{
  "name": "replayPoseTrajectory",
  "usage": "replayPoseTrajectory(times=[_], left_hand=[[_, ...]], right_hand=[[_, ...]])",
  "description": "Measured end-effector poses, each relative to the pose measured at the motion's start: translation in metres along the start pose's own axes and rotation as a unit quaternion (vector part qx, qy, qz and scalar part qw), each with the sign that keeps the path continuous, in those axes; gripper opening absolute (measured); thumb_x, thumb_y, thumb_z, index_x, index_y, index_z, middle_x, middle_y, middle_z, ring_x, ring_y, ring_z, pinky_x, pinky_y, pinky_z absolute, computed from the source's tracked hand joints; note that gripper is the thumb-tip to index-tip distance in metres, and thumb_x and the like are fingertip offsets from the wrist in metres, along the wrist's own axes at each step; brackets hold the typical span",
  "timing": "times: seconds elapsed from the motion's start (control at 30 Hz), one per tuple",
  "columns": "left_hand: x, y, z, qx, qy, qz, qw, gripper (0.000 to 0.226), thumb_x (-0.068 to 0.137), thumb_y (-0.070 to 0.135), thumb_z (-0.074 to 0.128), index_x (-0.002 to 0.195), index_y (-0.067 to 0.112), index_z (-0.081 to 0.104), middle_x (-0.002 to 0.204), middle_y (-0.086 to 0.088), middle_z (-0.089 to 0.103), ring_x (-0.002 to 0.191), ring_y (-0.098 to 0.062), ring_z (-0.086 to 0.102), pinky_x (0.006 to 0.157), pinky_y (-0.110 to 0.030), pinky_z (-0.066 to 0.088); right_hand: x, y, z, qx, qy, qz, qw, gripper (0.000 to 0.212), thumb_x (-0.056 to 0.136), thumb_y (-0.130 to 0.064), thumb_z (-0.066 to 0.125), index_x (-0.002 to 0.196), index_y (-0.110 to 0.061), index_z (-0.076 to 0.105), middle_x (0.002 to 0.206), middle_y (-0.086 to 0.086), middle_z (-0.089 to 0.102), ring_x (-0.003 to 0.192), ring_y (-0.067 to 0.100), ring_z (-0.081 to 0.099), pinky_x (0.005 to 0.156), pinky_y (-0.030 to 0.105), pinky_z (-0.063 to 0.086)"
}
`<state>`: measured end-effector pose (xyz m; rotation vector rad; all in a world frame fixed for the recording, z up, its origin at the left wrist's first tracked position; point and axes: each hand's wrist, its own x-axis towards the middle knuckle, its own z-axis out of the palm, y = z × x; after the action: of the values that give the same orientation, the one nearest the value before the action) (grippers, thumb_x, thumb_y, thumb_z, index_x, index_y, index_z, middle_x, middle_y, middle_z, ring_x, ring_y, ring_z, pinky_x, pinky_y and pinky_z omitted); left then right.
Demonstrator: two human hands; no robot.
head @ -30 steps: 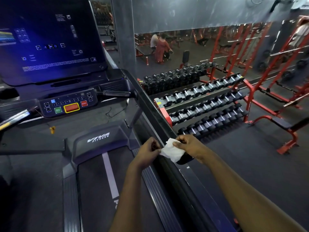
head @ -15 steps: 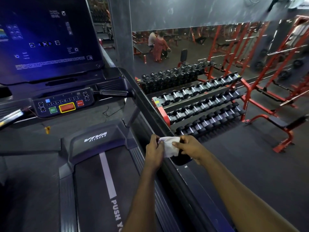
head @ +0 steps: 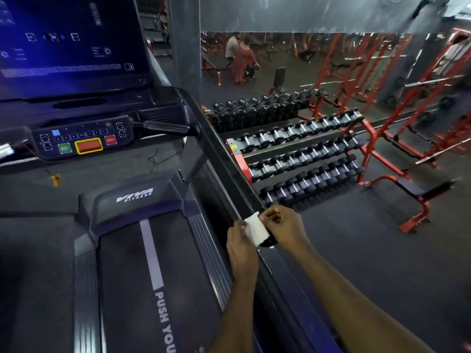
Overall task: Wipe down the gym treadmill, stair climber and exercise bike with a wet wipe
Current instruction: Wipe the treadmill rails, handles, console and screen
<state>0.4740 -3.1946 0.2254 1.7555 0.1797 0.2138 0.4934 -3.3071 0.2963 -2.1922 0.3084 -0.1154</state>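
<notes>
I stand on a dark treadmill with a lit screen and a button console. A folded white wet wipe is held between both hands above the treadmill's right side rail. My left hand grips its left edge. My right hand pinches its upper right edge with curled fingers. A small dark object shows just under the wipe and my right hand; what it is cannot be made out.
A red rack of dumbbells stands right of the rail. Red squat racks and a red bench fill the far right. Two people sit in the background. A black handlebar juts from the console.
Both hands have come closer together and the wipe is folded smaller between them. The view has shifted slightly, bringing the console and belt nearer.
</notes>
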Motion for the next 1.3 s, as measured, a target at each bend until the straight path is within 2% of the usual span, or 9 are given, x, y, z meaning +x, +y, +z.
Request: replayPoseTrajectory(times=[0.1,0.2,0.27,0.37,0.43,0.63,0.87,1.03,1.3], left_hand=[[-0.014,-0.004,0.020,0.037,-0.025,0.007,0.999,0.033,0.105,0.010,0.045,0.136,0.013,0.055,0.132,-0.007,0.048,0.111,-0.014,0.057,0.098,-0.033,0.052],[-0.023,0.003,0.037,0.101,0.016,-0.053,0.993,0.042,0.102,0.004,0.050,0.143,0.009,0.051,0.164,-0.020,0.023,0.149,-0.035,0.029,0.121,-0.052,0.022],[-0.026,0.006,0.042,0.109,0.054,-0.054,0.991,0.041,0.102,0.006,0.050,0.143,0.013,0.053,0.167,-0.018,0.016,0.153,-0.034,0.019,0.123,-0.058,0.016],[-0.030,0.008,0.043,0.007,0.049,0.011,0.999,0.038,0.107,0.016,0.045,0.144,0.023,0.051,0.147,-0.002,0.051,0.136,-0.018,0.049,0.111,-0.047,0.045],[-0.037,0.007,0.044,-0.046,0.014,-0.005,0.999,0.041,0.107,0.022,0.039,0.148,0.026,0.044,0.142,0.004,0.056,0.131,-0.016,0.054,0.107,-0.044,0.048],[-0.039,0.005,0.049,-0.163,-0.082,-0.048,0.982,0.056,0.110,0.041,0.022,0.161,0.030,0.002,0.169,0.013,0.001,0.154,-0.001,0.000,0.129,-0.043,0.007],[0.014,0.011,0.039,-0.141,-0.095,-0.098,0.981,0.053,0.111,0.039,0.024,0.162,0.031,0.012,0.164,-0.001,0.030,0.150,-0.019,0.031,0.123,-0.041,0.028],[-0.020,0.000,0.045,-0.184,-0.098,-0.067,0.976,0.080,0.093,0.080,0.028,0.161,0.040,0.012,0.168,0.004,0.020,0.155,-0.015,0.020,0.125,-0.051,0.021],[0.059,0.010,0.038,-0.153,-0.084,-0.059,0.983,0.057,0.101,0.054,0.029,0.146,0.022,0.043,0.139,-0.017,0.051,0.127,-0.026,0.053,0.110,-0.050,0.043]], right_hand=[[0.004,0.012,-0.013,-0.008,0.030,0.030,0.999,0.009,0.095,-0.020,0.068,0.090,-0.025,0.073,0.083,-0.015,0.072,0.079,-0.002,0.066,0.072,0.016,0.051],[0.006,0.022,-0.017,-0.021,-0.020,0.053,0.998,0.013,0.100,-0.019,0.062,0.109,-0.019,0.071,0.098,-0.007,0.071,0.092,0.008,0.067,0.071,0.012,0.047],[0.006,0.029,-0.015,-0.018,-0.055,0.058,0.997,0.019,0.100,-0.016,0.061,0.118,-0.017,0.068,0.107,-0.002,0.070,0.098,0.011,0.065,0.076,0.012,0.047],[0.006,0.032,-0.014,-0.019,-0.066,0.051,0.996,0.022,0.100,-0.017,0.062,0.122,-0.016,0.065,0.111,0.000,0.070,0.102,0.014,0.065,0.090,0.027,0.052],[0.006,0.035,-0.014,-0.015,-0.071,0.047,0.996,0.021,0.101,-0.018,0.061,0.121,-0.018,0.065,0.109,-0.002,0.070,0.100,0.012,0.066,0.093,0.032,0.054],[0.009,0.043,-0.012,-0.021,-0.079,0.024,0.996,0.018,0.101,-0.019,0.059,0.119,-0.022,0.062,0.102,-0.011,0.066,0.092,0.005,0.064,0.081,0.019,0.050],[0.016,0.045,-0.016,-0.029,-0.114,0.001,0.993,0.011,0.100,-0.019,0.061,0.108,-0.026,0.058,0.102,-0.015,0.064,0.091,-0.006,0.060,0.068,0.005,0.041],[0.024,0.045,-0.018,-0.030,-0.135,0.002,0.990,0.013,0.099,-0.018,0.062,0.109,-0.025,0.057,0.105,-0.008,0.064,0.091,0.002,0.061,0.067,0.009,0.042],[0.049,0.041,-0.016,-0.040,-0.179,0.016,0.983,0.039,0.099,-0.015,0.062,0.136,-0.028,0.059,0.113,-0.004,0.065,0.100,0.011,0.062,0.070,0.004,0.043]])
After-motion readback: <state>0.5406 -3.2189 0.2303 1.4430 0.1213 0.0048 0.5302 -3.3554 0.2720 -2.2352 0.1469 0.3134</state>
